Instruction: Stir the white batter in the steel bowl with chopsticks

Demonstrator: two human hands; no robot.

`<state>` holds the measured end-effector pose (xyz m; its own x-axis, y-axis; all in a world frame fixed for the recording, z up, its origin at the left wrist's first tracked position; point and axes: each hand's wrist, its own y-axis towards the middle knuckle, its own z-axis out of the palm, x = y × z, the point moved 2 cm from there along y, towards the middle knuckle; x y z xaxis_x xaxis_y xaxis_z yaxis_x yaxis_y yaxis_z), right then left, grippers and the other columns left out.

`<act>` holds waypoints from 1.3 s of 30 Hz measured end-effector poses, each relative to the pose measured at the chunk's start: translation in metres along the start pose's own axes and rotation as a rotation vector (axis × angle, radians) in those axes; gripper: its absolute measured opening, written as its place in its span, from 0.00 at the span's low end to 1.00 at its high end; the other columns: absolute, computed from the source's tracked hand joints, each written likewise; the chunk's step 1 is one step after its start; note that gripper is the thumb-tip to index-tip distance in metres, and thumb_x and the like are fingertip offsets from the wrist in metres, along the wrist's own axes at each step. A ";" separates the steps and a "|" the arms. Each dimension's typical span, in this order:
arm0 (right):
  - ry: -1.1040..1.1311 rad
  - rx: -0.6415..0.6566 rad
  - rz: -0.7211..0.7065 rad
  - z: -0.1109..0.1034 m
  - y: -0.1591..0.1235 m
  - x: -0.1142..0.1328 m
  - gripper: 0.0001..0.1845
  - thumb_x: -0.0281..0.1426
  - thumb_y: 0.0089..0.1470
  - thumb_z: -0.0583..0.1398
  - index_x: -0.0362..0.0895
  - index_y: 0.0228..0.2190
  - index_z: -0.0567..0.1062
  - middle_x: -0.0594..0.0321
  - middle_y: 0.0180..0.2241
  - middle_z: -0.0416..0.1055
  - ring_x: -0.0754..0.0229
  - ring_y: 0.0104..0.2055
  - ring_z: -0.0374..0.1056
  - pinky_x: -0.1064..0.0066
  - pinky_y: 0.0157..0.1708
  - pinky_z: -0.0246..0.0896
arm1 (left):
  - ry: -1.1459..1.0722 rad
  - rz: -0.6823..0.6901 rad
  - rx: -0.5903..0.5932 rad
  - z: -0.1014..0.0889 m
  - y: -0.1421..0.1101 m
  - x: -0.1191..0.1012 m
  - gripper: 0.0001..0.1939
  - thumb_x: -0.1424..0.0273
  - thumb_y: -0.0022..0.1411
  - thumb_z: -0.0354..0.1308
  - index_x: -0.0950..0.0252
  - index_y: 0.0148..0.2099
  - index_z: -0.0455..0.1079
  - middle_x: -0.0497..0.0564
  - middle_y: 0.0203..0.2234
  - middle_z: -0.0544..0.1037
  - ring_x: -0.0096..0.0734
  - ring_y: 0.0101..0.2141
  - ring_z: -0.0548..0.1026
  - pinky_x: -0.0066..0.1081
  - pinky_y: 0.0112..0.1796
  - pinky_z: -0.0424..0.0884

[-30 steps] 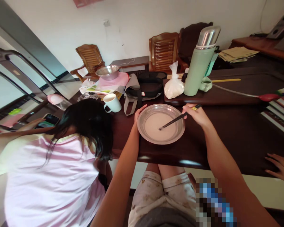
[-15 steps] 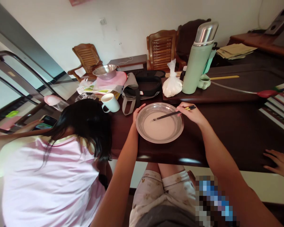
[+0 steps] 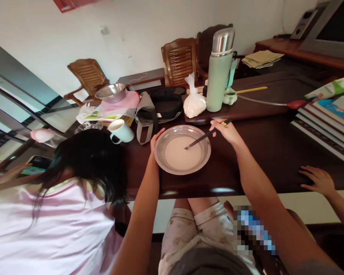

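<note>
My right fingers (image 3: 217,123), clamped on the chopsticks (image 3: 201,138), have eased outward, bringing the tips (image 3: 186,148) nearer the middle of the pale liquid (image 3: 177,157) in the metal bowl (image 3: 159,151) between them and my left fingers (image 3: 157,136), which touch its side, grip unclear, so stirring seems mid-stroke.

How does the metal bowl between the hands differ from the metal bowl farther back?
The near bowl holds pale liquid; the far bowl shows bare metal where its inside is visible. The left hand touches the near bowl; no hand touches the far bowl. The near bowl is over the dark table; the far bowl sits on pink material. Both are round and silvery.
</note>
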<state>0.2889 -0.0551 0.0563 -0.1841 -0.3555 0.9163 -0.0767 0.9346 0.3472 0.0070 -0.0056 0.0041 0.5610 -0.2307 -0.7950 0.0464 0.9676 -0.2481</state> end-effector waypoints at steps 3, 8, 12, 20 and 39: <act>0.023 0.110 0.005 0.003 -0.001 0.002 0.21 0.45 0.56 0.57 0.44 0.21 0.74 0.66 0.15 0.66 0.64 0.21 0.64 0.71 0.28 0.58 | -0.003 0.011 0.029 0.000 -0.001 0.001 0.19 0.70 0.59 0.52 0.68 0.51 0.72 0.53 0.30 0.78 0.37 0.32 0.76 0.37 0.39 0.72; 0.004 0.125 0.006 0.007 0.002 0.003 0.18 0.45 0.53 0.60 0.44 0.24 0.74 0.65 0.23 0.72 0.62 0.25 0.69 0.71 0.30 0.60 | 0.019 0.036 0.027 0.004 -0.004 -0.003 0.18 0.70 0.57 0.54 0.68 0.50 0.73 0.52 0.30 0.79 0.36 0.31 0.76 0.35 0.38 0.72; 0.047 0.004 0.013 0.001 0.004 0.005 0.22 0.48 0.54 0.57 0.44 0.19 0.73 0.67 0.13 0.64 0.63 0.19 0.63 0.70 0.28 0.58 | 0.032 0.031 0.000 0.004 -0.005 -0.009 0.18 0.70 0.57 0.53 0.68 0.49 0.73 0.52 0.30 0.79 0.36 0.31 0.76 0.35 0.38 0.72; -0.008 0.051 0.018 0.007 0.006 0.021 0.21 0.48 0.53 0.58 0.44 0.22 0.73 0.66 0.18 0.68 0.62 0.22 0.65 0.70 0.29 0.59 | 0.075 0.059 0.025 0.002 -0.008 -0.019 0.23 0.69 0.53 0.58 0.68 0.52 0.71 0.52 0.31 0.79 0.37 0.32 0.77 0.36 0.40 0.71; -0.017 0.178 0.113 0.010 0.022 0.028 0.18 0.43 0.56 0.57 0.44 0.23 0.73 0.65 0.19 0.68 0.60 0.23 0.65 0.69 0.27 0.58 | 0.042 -0.108 0.061 0.016 0.003 -0.044 0.13 0.67 0.56 0.56 0.67 0.40 0.76 0.56 0.36 0.80 0.44 0.41 0.76 0.37 0.45 0.69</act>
<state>0.2720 -0.0443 0.0872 -0.2181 -0.2501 0.9433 -0.2258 0.9533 0.2005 -0.0043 0.0091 0.0475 0.5154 -0.3363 -0.7882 0.1557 0.9412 -0.2998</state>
